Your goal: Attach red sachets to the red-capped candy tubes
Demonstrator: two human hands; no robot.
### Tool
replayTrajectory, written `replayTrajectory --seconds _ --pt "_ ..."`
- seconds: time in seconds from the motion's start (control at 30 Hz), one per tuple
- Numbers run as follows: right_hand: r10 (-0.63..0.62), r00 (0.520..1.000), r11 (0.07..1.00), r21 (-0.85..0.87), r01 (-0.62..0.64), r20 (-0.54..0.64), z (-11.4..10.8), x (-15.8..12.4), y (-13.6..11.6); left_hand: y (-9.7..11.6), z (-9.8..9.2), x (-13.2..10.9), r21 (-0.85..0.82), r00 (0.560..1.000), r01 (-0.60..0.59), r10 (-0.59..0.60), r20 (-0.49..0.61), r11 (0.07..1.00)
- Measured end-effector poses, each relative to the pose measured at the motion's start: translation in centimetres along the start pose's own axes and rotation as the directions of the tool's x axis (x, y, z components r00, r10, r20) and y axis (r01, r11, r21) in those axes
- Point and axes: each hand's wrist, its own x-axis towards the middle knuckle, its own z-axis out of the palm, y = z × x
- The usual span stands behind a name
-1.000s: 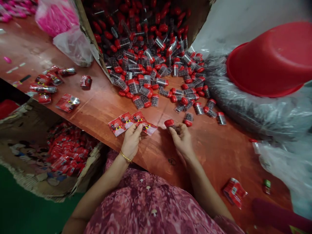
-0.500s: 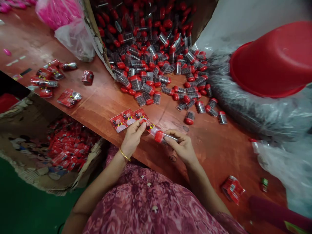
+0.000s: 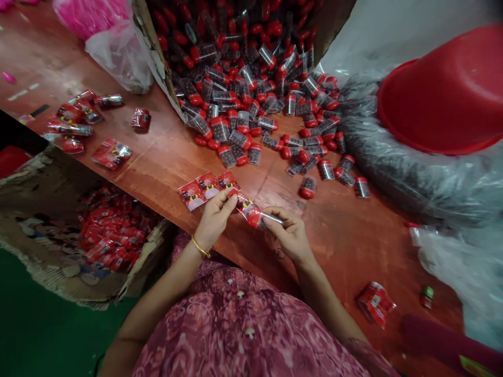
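Note:
My left hand [image 3: 212, 222], with a gold bangle at the wrist, pinches one end of a red printed plastic sleeve [image 3: 245, 203] above the table. My right hand [image 3: 293, 236] grips a clear tube with a red cap [image 3: 254, 217] by its clear end. The tube lies tilted, its cap pointing left and inside the sleeve's open end. Three flat red printed sleeves [image 3: 192, 195] lie overlapping just beyond my left hand. Behind my hands, many red-capped tubes [image 3: 220, 130] with dark contents spill across the table.
An open carton [image 3: 157, 70] holds the heap of tubes. Wrapped pieces [image 3: 112, 153] lie at the left. Below the table edge, a carton [image 3: 133, 272] contains red packets [image 3: 113, 235]. A red bucket [image 3: 440, 94] rests on a filled plastic bag [image 3: 416, 178] at the right.
The tube's red cap has gone further into the sleeve, which now stretches around it. My right hand has shifted slightly left with the tube. The camera view has moved a little.

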Motion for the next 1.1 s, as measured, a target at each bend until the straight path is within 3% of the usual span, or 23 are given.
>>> replayTrajectory --seconds 0.2,0.43,0.57,0.73,0.9,1.1 --pt "-0.054 0.999 0.998 0.035 0.054 -0.005 1.1 0.0 0.6 -1.0 0.9 -0.4 -0.094 0.998 0.056 -0.059 -0.030 0.994" --pt "-0.014 0.993 0.997 0.076 0.023 -0.115 1.7 0.2 1.4 -1.8 1.9 -0.7 -0.237 0.979 0.089 -0.129 -0.160 0.968" --pt "0.013 1.000 0.994 0.108 -0.011 -0.019 1.5 0.7 1.3 -1.7 2.1 -0.7 -0.260 0.979 0.129 -0.165 -0.121 0.957" --pt "-0.057 0.992 0.998 0.028 0.061 -0.109 2.2 1.0 1.3 -1.8 1.8 -0.6 -0.255 0.981 0.145 -0.173 -0.092 0.956" --pt "-0.084 0.996 0.996 0.019 0.084 0.028 3.5 0.7 1.7 -1.8 1.6 -0.3 -0.296 0.970 0.128 -0.182 -0.160 0.946" --pt "-0.103 0.994 0.992 0.069 0.105 -0.037 4.4 0.1 2.2 -1.6 2.3 -0.9 -0.371 0.959 0.192 -0.253 -0.124 0.908"
